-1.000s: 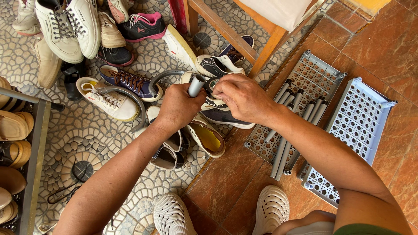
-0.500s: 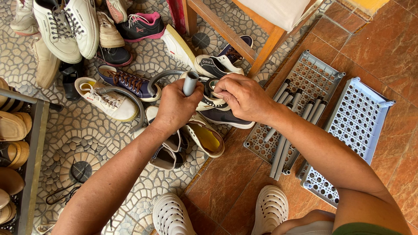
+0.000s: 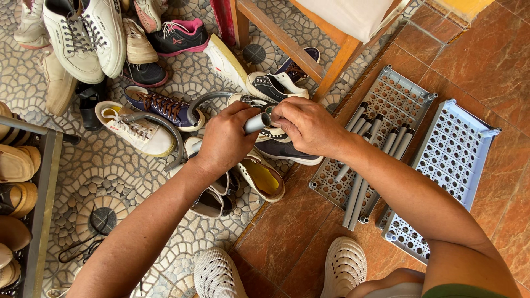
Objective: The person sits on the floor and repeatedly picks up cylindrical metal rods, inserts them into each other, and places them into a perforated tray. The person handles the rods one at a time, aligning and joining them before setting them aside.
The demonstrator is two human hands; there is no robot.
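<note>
Shoe-strewn floor; both hands (image 3: 265,129) grip a grey tube (image 3: 257,122), its length mostly hidden

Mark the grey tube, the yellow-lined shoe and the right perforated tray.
grey tube (image 3: 257,122), head view, free end past left hand.
yellow-lined shoe (image 3: 264,179), head view, insole.
right tray (image 3: 450,152), head view, perforated panel.

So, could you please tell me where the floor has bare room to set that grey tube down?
Bare brown tiles lie between the white clogs and the perforated trays. The cobbled floor beside the shoe rack is partly free. Around the sneakers it is crowded.
</note>
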